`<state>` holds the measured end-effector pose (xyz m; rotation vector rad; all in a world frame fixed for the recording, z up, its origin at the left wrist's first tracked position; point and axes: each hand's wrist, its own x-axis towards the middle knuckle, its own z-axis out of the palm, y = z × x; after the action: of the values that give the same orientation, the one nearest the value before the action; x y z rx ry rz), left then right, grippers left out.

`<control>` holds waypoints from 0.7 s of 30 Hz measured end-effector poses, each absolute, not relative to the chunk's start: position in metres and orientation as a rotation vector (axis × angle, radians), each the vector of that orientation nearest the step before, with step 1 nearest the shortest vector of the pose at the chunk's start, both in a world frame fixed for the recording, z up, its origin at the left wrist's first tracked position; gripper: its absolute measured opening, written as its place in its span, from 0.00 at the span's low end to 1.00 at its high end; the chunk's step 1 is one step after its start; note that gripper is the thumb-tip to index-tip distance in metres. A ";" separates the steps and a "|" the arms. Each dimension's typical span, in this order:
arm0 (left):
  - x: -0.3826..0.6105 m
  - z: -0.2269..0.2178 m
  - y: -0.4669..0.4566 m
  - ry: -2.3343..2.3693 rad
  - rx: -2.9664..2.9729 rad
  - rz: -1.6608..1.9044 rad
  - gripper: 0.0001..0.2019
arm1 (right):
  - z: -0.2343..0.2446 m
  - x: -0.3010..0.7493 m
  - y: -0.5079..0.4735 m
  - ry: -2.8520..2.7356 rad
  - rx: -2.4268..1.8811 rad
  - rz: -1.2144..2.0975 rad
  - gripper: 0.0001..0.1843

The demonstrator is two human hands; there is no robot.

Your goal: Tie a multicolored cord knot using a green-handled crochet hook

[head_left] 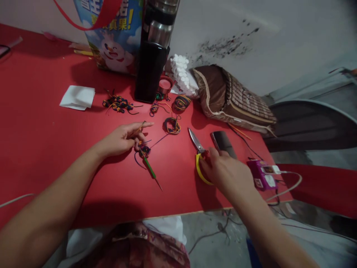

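Observation:
My left hand pinches a small dark multicoloured crochet piece between thumb and fingers, while its index finger points out to the right. Some yarn crosses the fingers. A crochet hook with a green grip lies at the piece, its metal end slanting toward the table's front edge. From the piece, a strand runs to a loose yarn coil. To the right, my right hand is closed on scissors with yellow and red handles. The blades point away from me; part of the handles is hidden by the hand.
A wound yarn bundle and a knotted yarn piece lie farther back. Behind stand a black phone, a steel flask and a printed bag. A dark phone, purple box and brown cushion are right.

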<state>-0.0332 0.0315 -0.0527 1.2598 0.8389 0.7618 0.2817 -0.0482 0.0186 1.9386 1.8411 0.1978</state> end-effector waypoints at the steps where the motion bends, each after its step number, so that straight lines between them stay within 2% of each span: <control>1: -0.033 -0.052 0.031 0.844 1.255 0.764 0.39 | 0.019 0.276 -0.050 1.959 1.897 0.299 0.18; 3: -0.033 -0.052 0.031 0.850 1.252 0.766 0.39 | 0.016 0.263 -0.053 2.390 1.727 0.472 0.21; 5: -0.033 -0.051 0.031 0.851 1.260 0.761 0.39 | 0.008 0.248 -0.049 2.841 1.278 0.515 0.25; 8: -0.033 -0.051 0.031 0.838 1.279 0.751 0.40 | -0.010 0.225 -0.034 3.151 0.679 0.318 0.24; 12: -0.033 -0.052 0.032 0.825 1.303 0.745 0.40 | -0.030 0.206 -0.013 3.180 0.477 0.159 0.18; 21: -0.032 -0.047 0.034 0.836 1.237 0.694 0.41 | -0.046 0.209 -0.008 3.279 0.499 0.250 0.15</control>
<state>-0.0325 0.0336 -0.0468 1.2368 0.8364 0.6936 0.2090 -0.0079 -0.0464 0.4994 3.2787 0.2495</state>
